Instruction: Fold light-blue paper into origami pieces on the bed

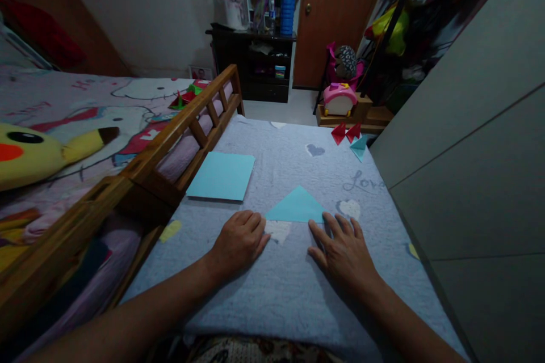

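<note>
A: Where to find the workpiece?

B: Look mid-bed, between left hand (240,243) and right hand (343,247): flat light-blue paper triangle (297,207) on a pale blue printed bedspread (281,295), apex pointing away from the body, long edge toward it.

A: How open on the left?

B: Half-curled, fingers bunched, tips right at the triangle's left corner. Can't tell if pinching or only pressing, with that corner and the fingertips partly out of sight.

A: And on the right?

B: Open, fingers spread, back up. Touching the right corner and near edge with fingertips, covering part of that corner. Not clasping anything as far as visible; can't see the palm.

A: Anything close by?

B: Beyond the left hand, flat light-blue square paper stack (221,176), just beside a brown wooden bed rail (208,105). Can't count sheets. At the far right corner, red folded paper (338,134), one piece or two unclear, near a small light-blue folded-paper piece (359,148).

A: Cut off or murky?

B: Yellow plush toy (32,161), cropped at left edge. Patterned fabric (255,350), mostly below frame. Dark wooden cabinet (264,92), too dim inside to read.
</note>
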Action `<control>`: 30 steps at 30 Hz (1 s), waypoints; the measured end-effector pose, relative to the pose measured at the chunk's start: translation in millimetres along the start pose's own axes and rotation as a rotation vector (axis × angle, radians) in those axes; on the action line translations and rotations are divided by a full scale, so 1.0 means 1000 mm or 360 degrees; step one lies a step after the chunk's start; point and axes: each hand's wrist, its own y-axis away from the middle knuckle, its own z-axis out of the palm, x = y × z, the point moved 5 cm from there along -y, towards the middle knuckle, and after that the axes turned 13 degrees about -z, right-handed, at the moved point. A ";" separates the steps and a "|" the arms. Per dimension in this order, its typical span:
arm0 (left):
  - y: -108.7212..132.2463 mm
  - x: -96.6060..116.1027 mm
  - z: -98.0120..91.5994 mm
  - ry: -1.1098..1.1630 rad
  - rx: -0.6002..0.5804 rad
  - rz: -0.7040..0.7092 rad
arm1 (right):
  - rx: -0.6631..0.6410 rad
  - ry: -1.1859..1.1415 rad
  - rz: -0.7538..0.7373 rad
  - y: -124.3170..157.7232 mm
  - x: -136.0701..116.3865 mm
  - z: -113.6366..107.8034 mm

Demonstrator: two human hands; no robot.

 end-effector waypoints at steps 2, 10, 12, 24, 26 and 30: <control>0.001 -0.001 0.002 0.0006 -0.0019 -0.0001 | -0.0006 0.0002 0.0031 0.007 0.008 -0.001; 0.002 -0.001 0.001 0.0068 0.0009 -0.0012 | 0.0055 0.0111 0.0128 0.036 0.040 -0.001; 0.002 -0.001 0.000 0.0077 0.0028 -0.0008 | 0.0071 0.0110 0.0142 0.040 0.044 -0.002; 0.000 -0.006 0.000 0.0145 -0.0049 -0.0089 | -0.0043 0.0102 0.0165 0.023 0.055 -0.018; -0.007 -0.008 -0.002 0.0224 -0.0122 -0.0166 | -0.0040 -0.0026 0.0133 0.009 0.048 -0.023; -0.026 -0.009 -0.003 0.0261 -0.0191 -0.0328 | -0.0005 -0.0214 0.0079 -0.020 0.029 -0.022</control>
